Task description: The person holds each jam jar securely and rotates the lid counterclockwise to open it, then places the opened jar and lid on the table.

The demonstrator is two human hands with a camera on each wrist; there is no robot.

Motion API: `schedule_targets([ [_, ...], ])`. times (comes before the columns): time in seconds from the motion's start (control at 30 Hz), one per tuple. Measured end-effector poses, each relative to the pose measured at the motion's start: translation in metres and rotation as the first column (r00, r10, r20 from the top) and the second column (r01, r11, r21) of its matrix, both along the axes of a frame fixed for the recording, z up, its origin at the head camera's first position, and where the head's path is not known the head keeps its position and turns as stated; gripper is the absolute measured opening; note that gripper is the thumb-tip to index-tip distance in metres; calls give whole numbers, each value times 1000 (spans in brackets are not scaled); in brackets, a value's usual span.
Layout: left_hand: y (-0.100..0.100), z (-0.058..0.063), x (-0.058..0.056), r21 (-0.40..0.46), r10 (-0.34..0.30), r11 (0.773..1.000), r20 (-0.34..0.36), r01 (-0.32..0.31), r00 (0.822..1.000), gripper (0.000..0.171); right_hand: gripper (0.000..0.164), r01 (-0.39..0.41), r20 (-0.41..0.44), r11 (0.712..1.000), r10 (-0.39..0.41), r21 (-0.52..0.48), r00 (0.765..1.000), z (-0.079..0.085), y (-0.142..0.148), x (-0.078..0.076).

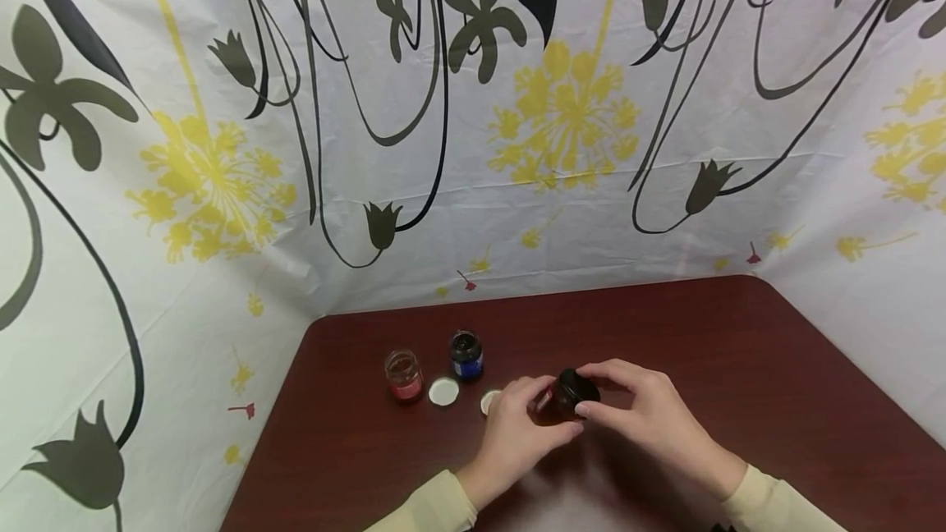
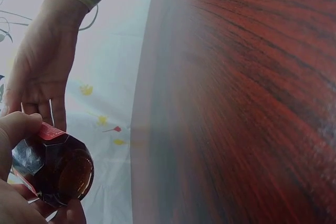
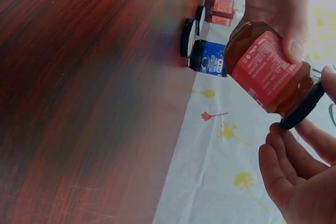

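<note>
My left hand (image 1: 513, 425) grips the body of a glass jar (image 3: 265, 74) with a red label and dark amber contents. The jar is tilted, raised off the table, its black lid (image 1: 576, 388) towards my right hand (image 1: 654, 409). Right fingers and thumb pinch the lid at its rim, and the right wrist view shows the lid (image 3: 303, 106) on the jar's mouth. Seen from the left wrist, the jar's faceted base (image 2: 65, 171) faces the camera. The left palm hides part of the jar in the head view.
To the left stand an uncovered red-labelled jar (image 1: 404, 376) and an uncovered blue-labelled jar (image 1: 466, 355). One loose lid (image 1: 443, 392) lies pale inside up; another lid (image 1: 489, 402) is partly behind my left hand. A patterned cloth (image 1: 517, 212) hangs behind the dark red table (image 1: 665, 318).
</note>
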State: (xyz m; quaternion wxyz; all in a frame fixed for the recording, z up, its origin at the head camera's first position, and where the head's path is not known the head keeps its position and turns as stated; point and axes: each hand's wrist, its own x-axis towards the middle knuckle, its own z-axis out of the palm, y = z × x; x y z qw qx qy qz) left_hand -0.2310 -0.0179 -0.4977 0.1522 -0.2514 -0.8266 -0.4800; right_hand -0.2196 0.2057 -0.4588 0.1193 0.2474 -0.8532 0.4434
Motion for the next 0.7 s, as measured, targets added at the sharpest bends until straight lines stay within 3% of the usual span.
schedule_targets([
  [0.7,1,-1,1,-5,-74,997,-23,74,997,46,36,44,-20,999,-44,7,999,-1,-1,6],
])
